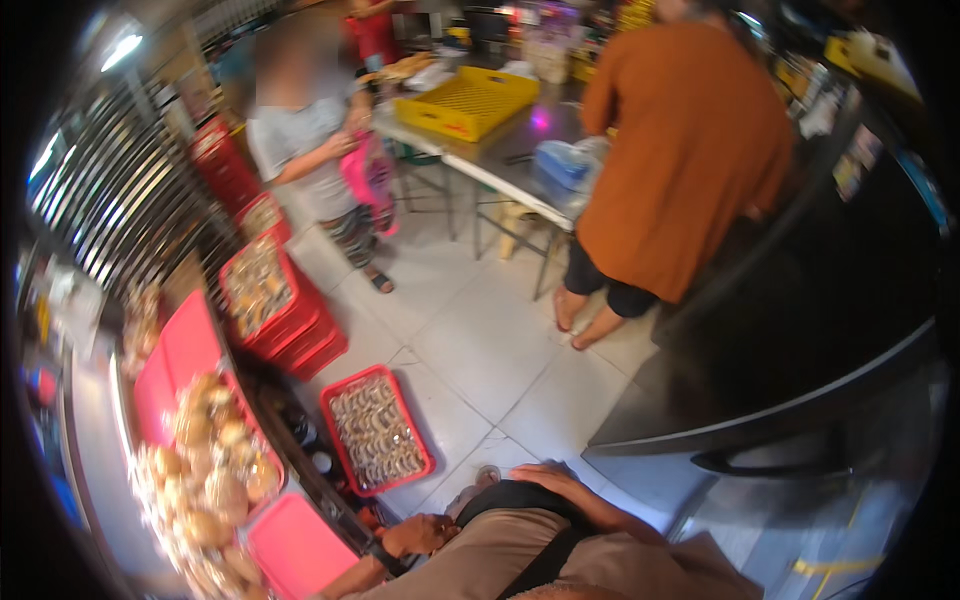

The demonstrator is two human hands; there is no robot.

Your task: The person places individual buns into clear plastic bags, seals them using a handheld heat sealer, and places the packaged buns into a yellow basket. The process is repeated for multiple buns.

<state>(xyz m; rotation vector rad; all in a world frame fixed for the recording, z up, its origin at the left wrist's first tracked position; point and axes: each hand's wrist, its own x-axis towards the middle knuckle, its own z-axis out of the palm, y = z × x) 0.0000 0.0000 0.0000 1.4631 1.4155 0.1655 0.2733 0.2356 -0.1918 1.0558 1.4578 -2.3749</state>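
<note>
My right hand [560,485] lies over a dark bag or garment [525,497] at my waist, its fingers stretched out and holding nothing I can see. My left hand [418,535] is curled in close to my body, next to the edge of the counter. Whatever it may hold is hidden. A red tray [428,462] filled with rows of small packed food pieces [375,425] sits on the floor just ahead of my hands. On the counter to my left, bagged round buns [215,485] are heaped beside a pink tray [295,550].
Stacked red crates [310,340] of packed food stand on the tiled floor [465,350]. Ahead, a person [310,150] holds something pink [370,175]. Another, in orange [690,160], stands at a table bearing a yellow crate [468,102]. A large dark panel [800,300] rises at right.
</note>
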